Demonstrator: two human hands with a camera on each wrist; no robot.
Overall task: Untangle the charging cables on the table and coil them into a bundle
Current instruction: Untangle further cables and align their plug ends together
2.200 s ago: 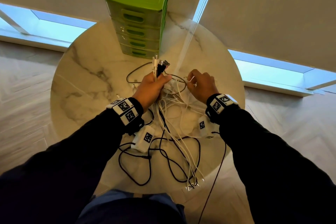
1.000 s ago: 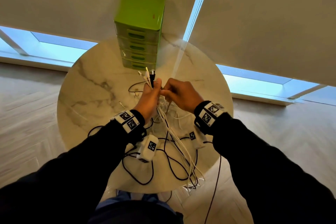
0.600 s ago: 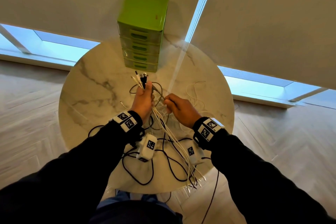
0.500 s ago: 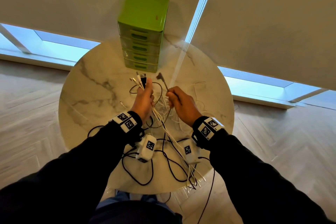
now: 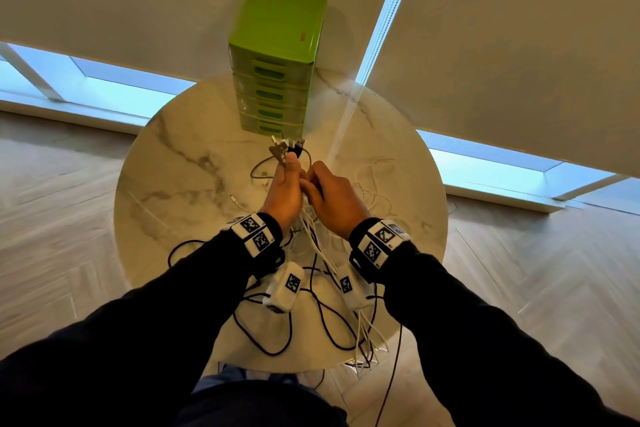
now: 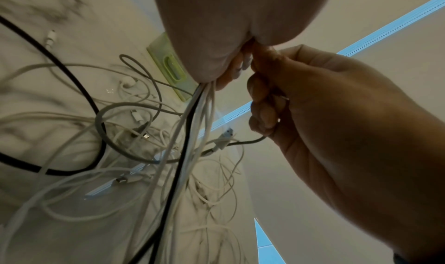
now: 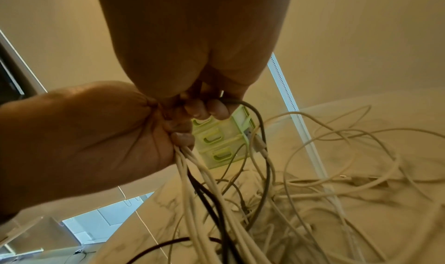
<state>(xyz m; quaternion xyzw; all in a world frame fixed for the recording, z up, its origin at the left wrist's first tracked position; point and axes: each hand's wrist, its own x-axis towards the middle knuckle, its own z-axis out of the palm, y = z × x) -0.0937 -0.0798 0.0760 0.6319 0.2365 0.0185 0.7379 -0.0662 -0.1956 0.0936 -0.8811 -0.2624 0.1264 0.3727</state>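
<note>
My left hand (image 5: 285, 184) is held above the middle of the round marble table (image 5: 173, 184) and grips a bundle of white and black charging cables (image 7: 192, 173). Their plug ends (image 5: 287, 148) stick up past my thumb. My right hand (image 5: 329, 196) is pressed against the left one, fingers curled round a dark grey cable (image 7: 261, 121) that loops down from them. The bundled cables (image 6: 192, 127) trail down out of my left hand (image 6: 228, 30) to a tangle on the table. My right hand (image 6: 313, 106) is beside them.
A green stack of small drawers (image 5: 277, 55) stands at the table's far edge, against the blind. Loose white cables (image 5: 374, 191) lie to the right of my hands. Black cable loops (image 5: 263, 340) lie near the front edge, where several cable ends (image 5: 367, 347) hang over.
My right hand lifted a grey cable's plug end and brought it over to my left hand. Both hands are now pressed together, further from me, nearer the drawers.
</note>
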